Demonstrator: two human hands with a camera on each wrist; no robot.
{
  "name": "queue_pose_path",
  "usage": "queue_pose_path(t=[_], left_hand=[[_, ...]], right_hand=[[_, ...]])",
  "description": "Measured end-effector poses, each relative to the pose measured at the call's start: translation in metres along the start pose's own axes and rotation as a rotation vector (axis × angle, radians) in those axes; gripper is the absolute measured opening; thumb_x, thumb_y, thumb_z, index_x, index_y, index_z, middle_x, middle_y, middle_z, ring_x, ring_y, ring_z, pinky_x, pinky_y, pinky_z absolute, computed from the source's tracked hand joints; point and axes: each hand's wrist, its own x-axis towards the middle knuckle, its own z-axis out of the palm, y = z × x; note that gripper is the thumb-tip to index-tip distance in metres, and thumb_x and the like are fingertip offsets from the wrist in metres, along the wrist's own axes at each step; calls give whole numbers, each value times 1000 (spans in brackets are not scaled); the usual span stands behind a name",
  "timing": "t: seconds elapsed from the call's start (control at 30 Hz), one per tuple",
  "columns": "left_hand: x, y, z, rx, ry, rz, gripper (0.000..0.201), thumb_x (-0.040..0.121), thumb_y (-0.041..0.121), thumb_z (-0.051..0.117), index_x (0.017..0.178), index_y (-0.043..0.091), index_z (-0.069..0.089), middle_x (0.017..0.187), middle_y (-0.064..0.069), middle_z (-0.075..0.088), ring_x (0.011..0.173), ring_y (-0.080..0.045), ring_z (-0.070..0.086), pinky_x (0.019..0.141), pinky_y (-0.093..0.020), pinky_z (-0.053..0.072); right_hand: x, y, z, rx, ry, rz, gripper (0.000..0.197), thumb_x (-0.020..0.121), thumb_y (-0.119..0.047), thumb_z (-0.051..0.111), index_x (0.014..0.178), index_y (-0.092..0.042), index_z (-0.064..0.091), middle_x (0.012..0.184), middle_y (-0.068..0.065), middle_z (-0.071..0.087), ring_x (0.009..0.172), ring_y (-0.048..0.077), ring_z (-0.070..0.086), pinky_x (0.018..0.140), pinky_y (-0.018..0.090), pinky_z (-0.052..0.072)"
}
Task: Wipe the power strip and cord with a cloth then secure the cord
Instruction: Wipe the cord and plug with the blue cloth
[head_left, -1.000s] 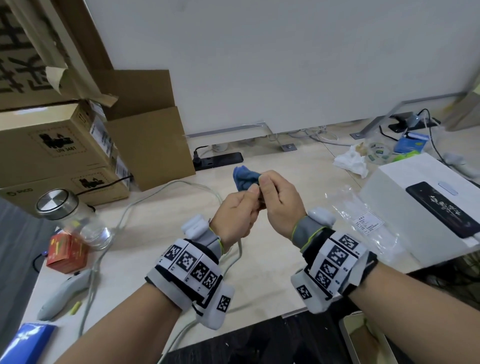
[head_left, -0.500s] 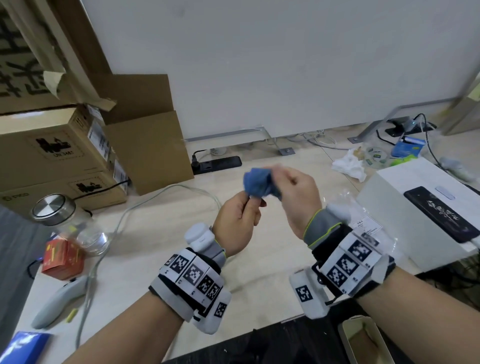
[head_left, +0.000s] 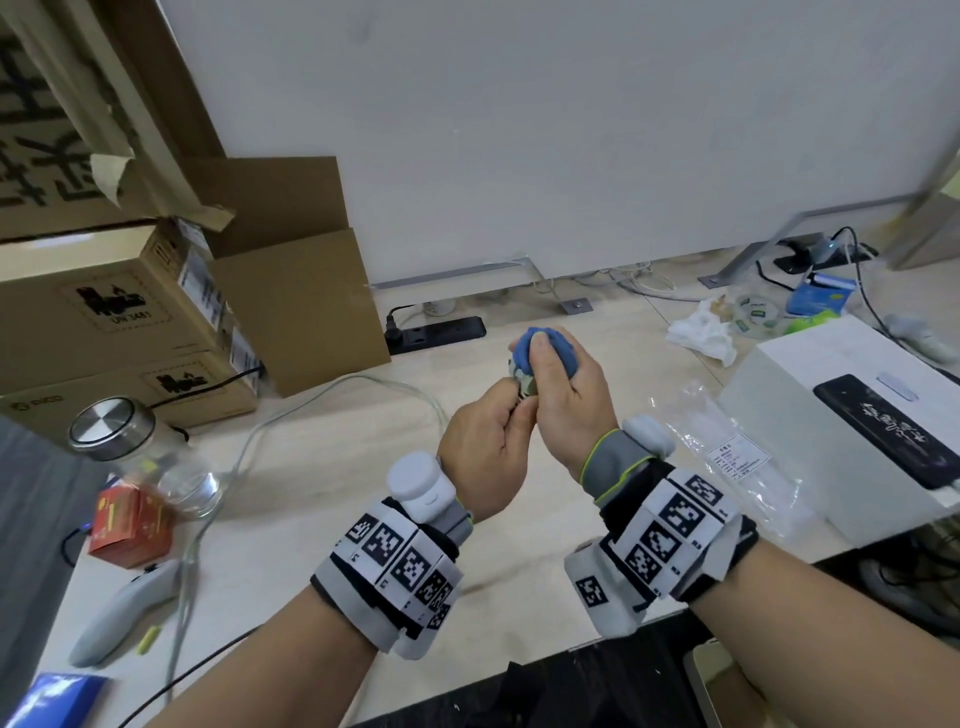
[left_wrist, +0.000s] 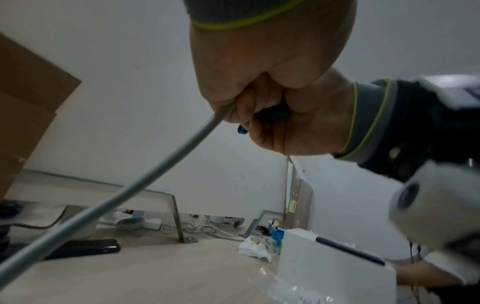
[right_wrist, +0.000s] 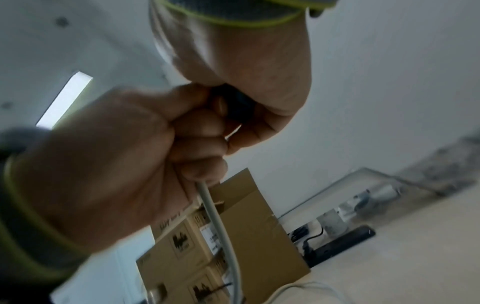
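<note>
"UN 3481" stands on the upper cardboard box (head_left: 111, 296) — other printing is too small to read

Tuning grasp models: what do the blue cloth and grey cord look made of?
Blue cloth: soft fabric, matte; it bunches up in the right hand.
Grey cord: likely plastic or rubber sheathing, smooth, dull sheen; it curves away below the left hand.

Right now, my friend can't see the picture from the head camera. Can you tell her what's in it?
Two hands meet above a pale desk: the right hand grips a bunched blue cloth, and the left hand grips a grey cord trailing left across the desk. A black power strip lies behind, by cardboard boxes.
</note>
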Motion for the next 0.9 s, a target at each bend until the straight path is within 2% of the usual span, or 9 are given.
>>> queue_pose_path(t=[0.17,0.33,0.43,0.53,0.6,0.67,0.73,0.83,0.9], left_hand=[[0,-15,-2,78,-10,36,39,92,41,31,71,10,43,56,3,46,49,-14,39,47,-26,29],[2,-22,-5,45,5,-46,33,95,32,40,72,7,43,53,10,34,52,-8,39,48,-16,27],[4,-24,-9,78,29,-101,31,95,30,45,67,17,39,50,8,34,51,-11,38,47,-18,28],[5,-20,-7,155,41,-125,32,94,24,48,67,22,32,48,10,33,45,-13,36,45,-21,25],[6,-15,-6,191,53,-129,28,90,20,46,66,22,32,49,10,35,45,-16,33,47,-27,21],[6,-10,-6,239,52,-106,19,86,18,44,67,16,40,52,3,43,48,-24,31,51,-29,21],[6,-6,-5,296,49,-76,17,85,18,44,72,9,49,54,-2,50,50,-26,32,52,-28,22],[7,-3,-2,373,38,-74,17,86,16,45,79,4,55,59,-10,60,51,-35,46,52,-30,26],[10,-1,1,434,2,-96,14,86,12,48,83,1,57,62,-14,62,54,-38,52,52,-31,26]], right_hand=[[9,-2,-1,94,-40,343,30,98,-31,45,79,-19,64,88,2,65,70,16,58,51,28,54],[18,-6,-7,374,18,599,38,96,-49,41,89,-17,60,89,9,65,74,28,60,61,43,58],[18,-6,-13,509,32,579,55,93,-59,32,94,-11,59,99,19,66,90,36,63,83,55,53],[11,-1,-8,486,-89,542,73,73,-74,32,96,-12,63,94,20,53,82,26,57,82,48,52],[8,4,-3,478,-188,569,82,66,-76,29,113,-16,60,104,17,59,92,22,59,85,42,51],[6,5,-1,462,-175,558,62,84,-67,26,112,-23,59,122,12,61,106,20,59,92,37,48],[6,6,-1,420,-125,459,32,99,-46,32,108,-31,60,130,7,57,114,17,56,97,33,44],[8,8,2,475,-91,373,33,100,-19,41,131,-27,50,130,0,56,122,20,53,103,38,42],[10,11,6,341,-53,354,27,98,-25,46,123,-24,57,120,7,64,113,25,60,101,45,45]])
